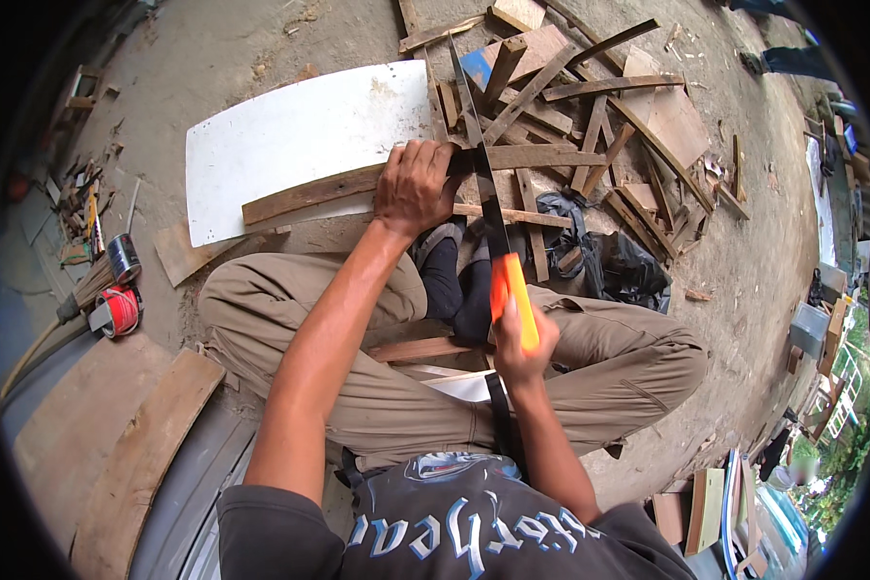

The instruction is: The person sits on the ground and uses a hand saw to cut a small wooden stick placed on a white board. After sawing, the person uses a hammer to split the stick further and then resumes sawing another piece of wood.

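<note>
My right hand (526, 340) is wrapped round the orange and yellow handle of a handsaw (494, 215). Its long dark blade points away from me and crosses a weathered wooden strip (309, 193) just right of my left hand (416, 188). That hand is closed over the strip, its fingers curled across the top and pressing it down. The strip runs left to right beyond my crossed legs, its left part over a white board (300, 126). Whether the blade's teeth have entered the wood, I cannot tell.
Scrap wood (590, 116) lies piled at the far right, beside a black plastic bag (623, 266). To the left are a red tin (118, 311), a dark can (123, 258) and a broom (82, 290). Plywood pieces (145, 454) lie at lower left. Another person's leg (793, 63) shows at upper right.
</note>
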Demonstrator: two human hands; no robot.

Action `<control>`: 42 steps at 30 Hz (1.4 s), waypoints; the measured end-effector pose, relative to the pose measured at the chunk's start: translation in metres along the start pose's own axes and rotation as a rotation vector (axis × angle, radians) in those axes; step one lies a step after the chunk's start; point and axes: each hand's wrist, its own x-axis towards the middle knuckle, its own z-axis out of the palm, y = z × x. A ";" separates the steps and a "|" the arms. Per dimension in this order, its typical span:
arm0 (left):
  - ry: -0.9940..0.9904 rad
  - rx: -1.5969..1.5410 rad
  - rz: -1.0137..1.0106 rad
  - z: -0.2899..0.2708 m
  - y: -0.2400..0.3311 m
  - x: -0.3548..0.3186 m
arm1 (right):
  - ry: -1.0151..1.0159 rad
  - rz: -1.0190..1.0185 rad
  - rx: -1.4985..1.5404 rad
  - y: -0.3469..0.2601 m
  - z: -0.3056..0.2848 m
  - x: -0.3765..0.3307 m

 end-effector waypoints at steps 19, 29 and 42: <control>-0.067 -0.010 -0.035 -0.002 0.000 0.005 | 0.011 -0.031 -0.049 0.001 0.004 0.007; -0.025 -0.033 0.005 -0.004 0.004 0.006 | -0.004 -0.016 -0.004 -0.003 0.012 0.032; -0.044 -0.040 -0.034 -0.009 0.005 0.001 | 0.004 0.026 -0.004 -0.008 -0.010 -0.012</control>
